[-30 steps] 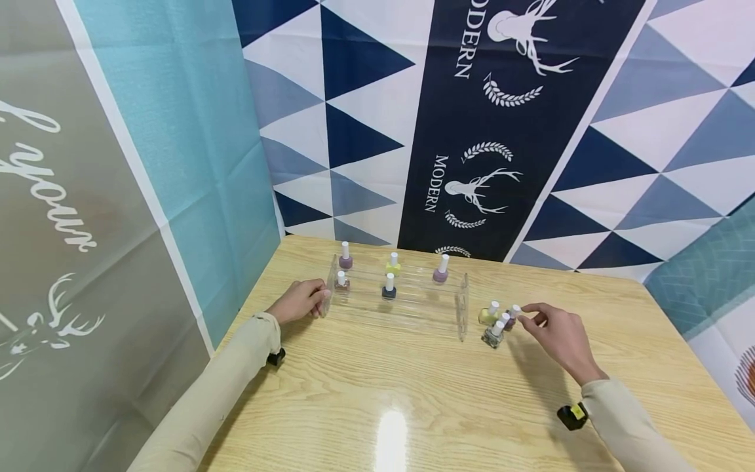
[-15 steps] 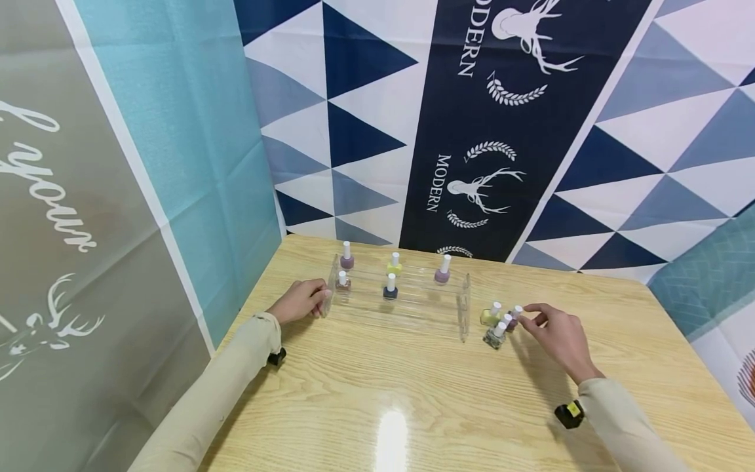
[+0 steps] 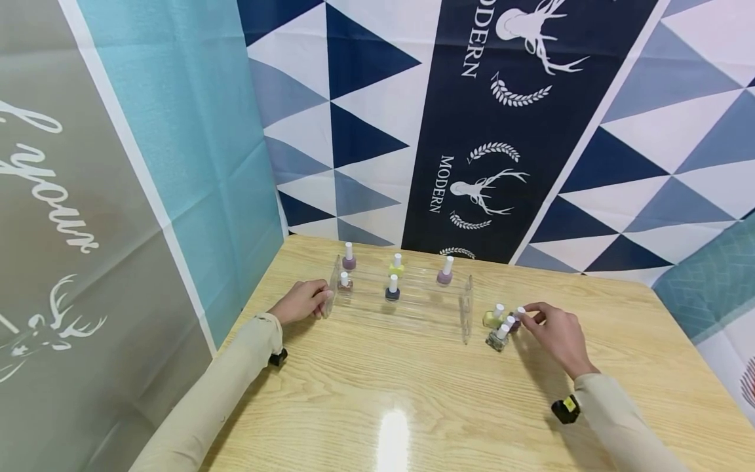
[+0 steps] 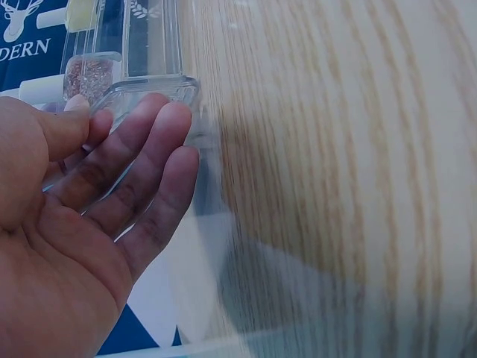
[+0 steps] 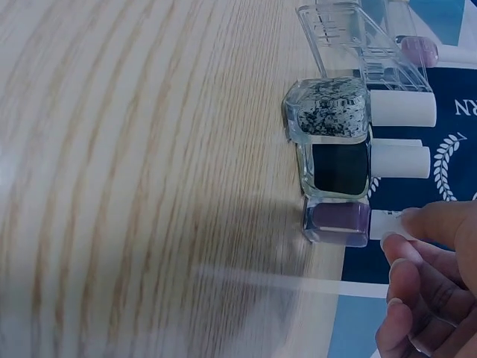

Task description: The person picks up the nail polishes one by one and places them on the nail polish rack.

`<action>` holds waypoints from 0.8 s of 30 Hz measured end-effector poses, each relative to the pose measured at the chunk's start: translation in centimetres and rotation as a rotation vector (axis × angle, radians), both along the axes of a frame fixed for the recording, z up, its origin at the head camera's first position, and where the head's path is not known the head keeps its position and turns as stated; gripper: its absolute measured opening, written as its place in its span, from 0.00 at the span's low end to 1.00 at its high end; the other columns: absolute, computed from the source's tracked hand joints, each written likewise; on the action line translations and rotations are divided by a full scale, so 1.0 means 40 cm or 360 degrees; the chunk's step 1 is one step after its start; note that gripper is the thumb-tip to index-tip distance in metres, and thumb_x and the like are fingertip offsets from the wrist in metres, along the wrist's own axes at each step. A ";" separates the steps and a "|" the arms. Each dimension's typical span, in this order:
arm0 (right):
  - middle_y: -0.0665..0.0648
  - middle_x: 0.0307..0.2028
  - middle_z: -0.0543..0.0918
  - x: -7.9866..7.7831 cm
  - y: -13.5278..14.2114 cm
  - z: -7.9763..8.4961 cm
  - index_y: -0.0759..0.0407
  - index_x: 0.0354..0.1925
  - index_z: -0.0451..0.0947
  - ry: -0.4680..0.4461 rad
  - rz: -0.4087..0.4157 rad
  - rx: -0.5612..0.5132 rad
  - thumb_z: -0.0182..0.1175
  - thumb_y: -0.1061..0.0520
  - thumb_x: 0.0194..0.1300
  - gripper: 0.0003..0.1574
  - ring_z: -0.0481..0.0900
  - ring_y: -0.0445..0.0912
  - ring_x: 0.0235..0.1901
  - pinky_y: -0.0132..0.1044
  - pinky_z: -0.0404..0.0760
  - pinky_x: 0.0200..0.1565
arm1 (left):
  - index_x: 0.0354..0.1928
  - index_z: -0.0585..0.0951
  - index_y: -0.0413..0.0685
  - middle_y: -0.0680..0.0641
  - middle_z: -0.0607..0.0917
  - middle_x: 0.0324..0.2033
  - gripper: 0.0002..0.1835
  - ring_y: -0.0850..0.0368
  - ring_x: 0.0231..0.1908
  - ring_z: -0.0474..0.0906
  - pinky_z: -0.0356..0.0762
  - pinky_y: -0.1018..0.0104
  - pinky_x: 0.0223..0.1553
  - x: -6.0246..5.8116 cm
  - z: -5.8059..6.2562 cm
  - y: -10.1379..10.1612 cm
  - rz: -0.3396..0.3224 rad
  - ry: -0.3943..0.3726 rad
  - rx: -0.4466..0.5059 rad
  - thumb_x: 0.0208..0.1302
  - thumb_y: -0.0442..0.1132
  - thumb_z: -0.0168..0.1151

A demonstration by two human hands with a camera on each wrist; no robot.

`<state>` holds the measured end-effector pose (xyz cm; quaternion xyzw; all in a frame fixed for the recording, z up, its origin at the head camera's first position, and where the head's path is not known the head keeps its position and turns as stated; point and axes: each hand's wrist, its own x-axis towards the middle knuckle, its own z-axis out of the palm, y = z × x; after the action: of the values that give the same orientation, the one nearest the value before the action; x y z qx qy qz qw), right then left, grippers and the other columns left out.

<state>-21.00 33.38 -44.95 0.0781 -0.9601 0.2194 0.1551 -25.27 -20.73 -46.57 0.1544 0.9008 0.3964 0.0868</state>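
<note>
A clear acrylic rack (image 3: 466, 311) stands on the table, and my left hand (image 3: 301, 301) holds its left side panel between thumb and forefinger. The other left fingers extend loosely beside the panel in the left wrist view. To the right of the rack, my right hand (image 3: 557, 334) pinches the white cap of a purple nail polish bottle (image 5: 339, 222). That bottle is upright in a small cluster, beside a dark bottle (image 5: 340, 168) and a black-and-white flecked one (image 5: 328, 110). A yellow bottle (image 3: 493, 319) belongs to the same cluster.
On the rack's upper tier are a purple bottle (image 3: 349, 262), a yellow one (image 3: 396, 269) and a lilac one (image 3: 445, 278). Lower down sit a pinkish glitter bottle (image 3: 345, 286) and a dark blue one (image 3: 392, 293). Patterned cloth (image 3: 371, 131) hangs behind the wooden table (image 3: 330, 406).
The head view has shifted slightly, and my right wrist has drawn a little inward. Both hands keep the same grips, and the bottles stay in place.
</note>
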 end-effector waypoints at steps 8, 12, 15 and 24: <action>0.56 0.28 0.87 -0.005 -0.004 0.000 0.64 0.47 0.85 -0.0006 0.0003 -0.0010 0.67 0.51 0.71 0.17 0.80 0.49 0.27 0.40 0.71 0.28 | 0.36 0.78 0.43 0.46 0.82 0.26 0.14 0.54 0.26 0.83 0.83 0.64 0.29 0.001 0.000 0.002 0.0009 -0.0004 -0.0002 0.82 0.42 0.51; 0.55 0.27 0.87 -0.006 -0.005 0.002 0.65 0.46 0.85 0.0005 0.0015 -0.0001 0.67 0.52 0.71 0.16 0.79 0.48 0.26 0.40 0.71 0.27 | 0.36 0.78 0.43 0.46 0.82 0.26 0.14 0.55 0.26 0.83 0.83 0.64 0.29 0.001 -0.001 0.002 0.0002 -0.0005 -0.0003 0.82 0.42 0.51; 0.55 0.27 0.86 -0.006 -0.004 0.004 0.66 0.45 0.85 0.0015 0.0021 0.0001 0.66 0.54 0.70 0.15 0.79 0.48 0.26 0.40 0.71 0.27 | 0.36 0.77 0.43 0.46 0.82 0.25 0.14 0.54 0.26 0.83 0.83 0.64 0.30 0.000 -0.001 0.002 -0.0005 -0.0001 0.0002 0.82 0.41 0.51; 0.55 0.28 0.87 0.000 0.005 0.011 0.66 0.45 0.85 0.0018 0.0011 -0.0001 0.66 0.54 0.71 0.15 0.80 0.46 0.26 0.39 0.72 0.27 | 0.36 0.78 0.44 0.46 0.82 0.25 0.14 0.54 0.26 0.83 0.84 0.64 0.29 -0.002 -0.002 -0.002 -0.0016 -0.0020 0.0018 0.82 0.42 0.51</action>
<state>-21.01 33.59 -44.51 0.0825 -0.9588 0.2198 0.1597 -25.34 -20.81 -46.65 0.1569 0.8972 0.4020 0.0937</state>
